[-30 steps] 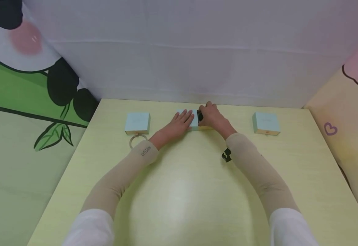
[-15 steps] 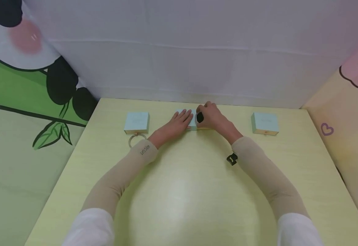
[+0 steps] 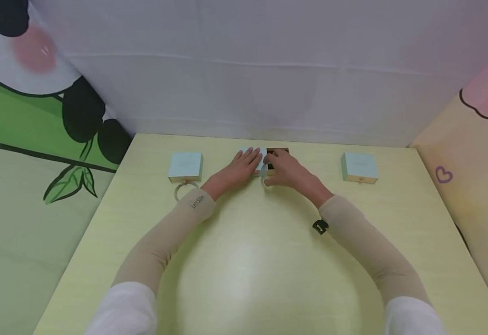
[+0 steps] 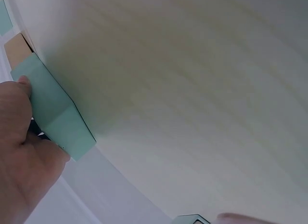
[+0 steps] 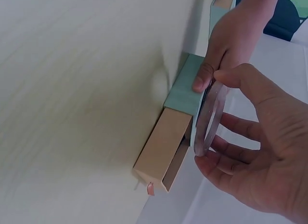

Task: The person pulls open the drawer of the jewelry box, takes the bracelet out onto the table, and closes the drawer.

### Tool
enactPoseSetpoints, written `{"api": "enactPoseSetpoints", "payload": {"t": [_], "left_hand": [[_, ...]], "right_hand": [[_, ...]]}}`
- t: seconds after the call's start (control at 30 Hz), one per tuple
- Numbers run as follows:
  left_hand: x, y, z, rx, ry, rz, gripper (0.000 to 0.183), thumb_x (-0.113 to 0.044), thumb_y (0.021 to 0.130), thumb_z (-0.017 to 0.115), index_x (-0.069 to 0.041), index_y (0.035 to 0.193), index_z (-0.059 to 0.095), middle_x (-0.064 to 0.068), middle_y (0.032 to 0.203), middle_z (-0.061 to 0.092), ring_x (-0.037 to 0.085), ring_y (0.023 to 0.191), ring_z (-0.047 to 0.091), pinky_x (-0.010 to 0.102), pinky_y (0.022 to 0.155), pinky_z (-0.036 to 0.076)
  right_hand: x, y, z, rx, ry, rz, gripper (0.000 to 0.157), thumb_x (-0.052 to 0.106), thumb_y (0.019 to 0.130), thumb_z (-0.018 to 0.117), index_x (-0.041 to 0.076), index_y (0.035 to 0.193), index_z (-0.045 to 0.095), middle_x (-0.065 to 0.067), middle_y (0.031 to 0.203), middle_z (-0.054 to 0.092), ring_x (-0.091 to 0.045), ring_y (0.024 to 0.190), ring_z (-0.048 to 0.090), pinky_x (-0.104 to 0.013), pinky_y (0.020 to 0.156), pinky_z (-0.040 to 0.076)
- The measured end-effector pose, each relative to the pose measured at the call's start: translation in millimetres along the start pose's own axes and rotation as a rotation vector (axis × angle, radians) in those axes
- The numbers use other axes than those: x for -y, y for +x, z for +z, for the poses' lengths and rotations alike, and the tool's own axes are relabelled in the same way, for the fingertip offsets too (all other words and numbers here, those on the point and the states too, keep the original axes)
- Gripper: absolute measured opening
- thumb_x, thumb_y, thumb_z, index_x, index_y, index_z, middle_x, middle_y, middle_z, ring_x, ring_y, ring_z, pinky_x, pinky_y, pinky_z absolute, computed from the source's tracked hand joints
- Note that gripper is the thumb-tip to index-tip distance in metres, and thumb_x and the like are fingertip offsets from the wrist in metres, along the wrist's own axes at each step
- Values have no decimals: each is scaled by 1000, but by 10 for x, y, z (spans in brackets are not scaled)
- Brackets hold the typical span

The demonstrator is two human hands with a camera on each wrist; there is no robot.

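At the back middle stands a pale blue-green box (image 5: pixel 185 91), its beige drawer (image 5: pixel 163 142) pulled out to the right. The drawer's dark inside shows in the head view, partly covered by my right hand (image 3: pixel 288 168). That hand holds a translucent pale bangle (image 5: pixel 204 119) by its rim, between thumb and fingertips, close beside the box. My left hand (image 3: pixel 240 168) lies across the box top with its fingers straight. Its thumb (image 5: pixel 202 82) presses the box's front face.
Two similar boxes stand on the table, one at left (image 3: pixel 185 166) and one at right (image 3: pixel 359 167). A pale ring (image 3: pixel 177 190) shows in front of the left box, partly behind the left wrist. A white cloth wall (image 3: pixel 244 93) rises behind the table. A black device (image 3: pixel 320 227) hangs at my right wrist.
My right hand has lifted the bangle off the drawer and brought it slightly towards me, turning it nearly edge-on. More of the drawer's inside now shows. The left hand stays on the box.
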State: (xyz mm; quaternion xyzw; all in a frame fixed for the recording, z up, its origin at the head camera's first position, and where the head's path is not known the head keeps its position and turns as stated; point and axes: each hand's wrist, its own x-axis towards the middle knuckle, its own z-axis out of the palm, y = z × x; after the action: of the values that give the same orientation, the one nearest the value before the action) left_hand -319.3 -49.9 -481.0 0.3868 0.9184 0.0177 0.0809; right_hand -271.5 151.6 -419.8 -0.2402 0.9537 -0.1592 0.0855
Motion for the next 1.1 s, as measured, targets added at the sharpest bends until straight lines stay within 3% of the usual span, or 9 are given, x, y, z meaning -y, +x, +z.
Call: {"api": "enactPoseSetpoints", "payload": {"t": [0.13, 0.33, 0.63, 0.87, 1.1], "left_hand": [[-14, -11, -14, -13, -2, 7, 61, -35, 104, 30, -6, 152, 6, 11, 159, 1, 29, 145, -2, 49, 116, 3], [-21, -23, -6, -7, 13, 19, 56, -20, 105, 31, -6, 152, 4, 12, 159, -1, 30, 145, -3, 49, 116, 2], [7, 17, 71, -11, -13, 5, 58, -30, 105, 27, -8, 153, 3, 10, 159, -2, 29, 145, -5, 48, 116, 1], [-32, -1, 12, -15, -21, 0, 60, -33, 104, 30, -7, 153, 5, 11, 159, -1, 29, 145, -4, 47, 116, 1], [-22, -17, 0, -18, -5, 0, 61, -35, 104, 28, -6, 152, 4, 11, 159, -2, 30, 145, -3, 48, 116, 3]], "right_hand": [[44, -74, 82, 17, -14, -23, 55, 35, 75, 73, 9, 122, 58, -7, 110, 51, -22, 98, 49, -44, 84, 47], [88, -120, 266, 41, -41, -70, 58, 38, 74, 77, 8, 120, 60, -6, 107, 51, -20, 95, 50, -34, 82, 48], [82, -62, 448, 87, -66, -93, 49, 34, 77, 72, 6, 115, 60, -6, 109, 54, -20, 96, 52, -34, 86, 46], [78, -53, 469, 95, -63, -79, 52, 37, 77, 73, 7, 118, 58, -6, 109, 51, -19, 93, 51, -34, 84, 46], [83, -52, 465, 109, -66, -67, 52, 39, 79, 74, 10, 119, 59, -8, 118, 52, -23, 105, 50, -38, 93, 44]]}}
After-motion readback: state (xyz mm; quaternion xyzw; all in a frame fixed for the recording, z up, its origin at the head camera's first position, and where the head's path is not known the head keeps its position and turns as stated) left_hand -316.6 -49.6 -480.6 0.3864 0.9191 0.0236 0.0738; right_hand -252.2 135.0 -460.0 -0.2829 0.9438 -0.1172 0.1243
